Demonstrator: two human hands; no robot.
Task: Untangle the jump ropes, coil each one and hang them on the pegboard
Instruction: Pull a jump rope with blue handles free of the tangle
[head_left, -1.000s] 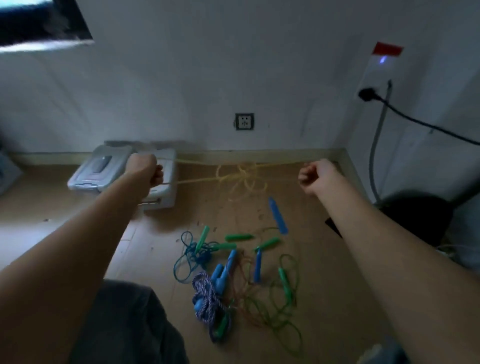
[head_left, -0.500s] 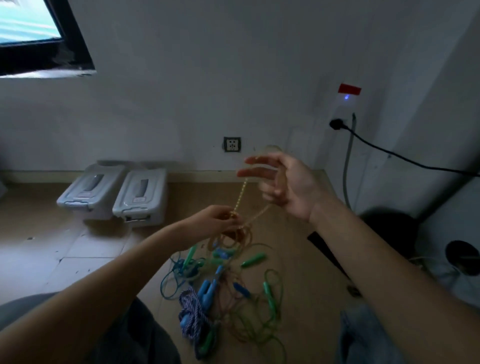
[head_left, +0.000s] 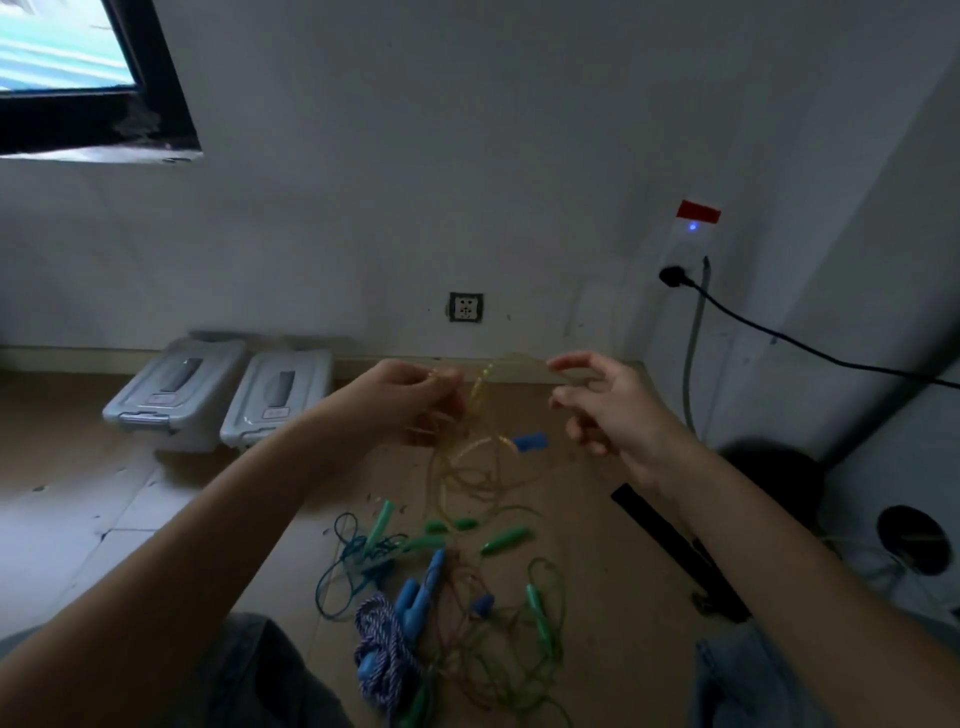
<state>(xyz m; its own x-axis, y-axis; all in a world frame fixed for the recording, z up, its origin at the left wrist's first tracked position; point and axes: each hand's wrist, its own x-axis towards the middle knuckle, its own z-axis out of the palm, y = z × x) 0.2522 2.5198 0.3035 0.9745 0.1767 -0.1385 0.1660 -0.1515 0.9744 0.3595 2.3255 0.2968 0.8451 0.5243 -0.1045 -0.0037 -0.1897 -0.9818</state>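
Note:
My left hand (head_left: 410, 400) is closed on a bunch of the thin yellow jump rope (head_left: 480, 452), whose loops hang down toward the floor. One blue handle (head_left: 530, 442) of that rope dangles just right of the loops. My right hand (head_left: 602, 410) is held up beside it, fingers spread and curled; a faint strand seems to run by its fingertips, but I cannot tell if it is pinched. On the floor below lies a tangle of ropes (head_left: 441, 597): green cords with green handles, blue handles, a teal cord, and a blue-and-white braided rope (head_left: 382, 649). No pegboard is in view.
Two grey lidded plastic bins (head_left: 218, 395) stand against the wall at the left. A wall socket (head_left: 466, 306) is straight ahead. A black cable (head_left: 779, 338) runs from a plug in the right corner. A black strip (head_left: 670, 540) lies on the floor at the right. My knees frame the pile.
From stretching the yellow rope wide apart, my hands came together. My left hand has since risen with the gathered loops, and my right hand has opened and moved right.

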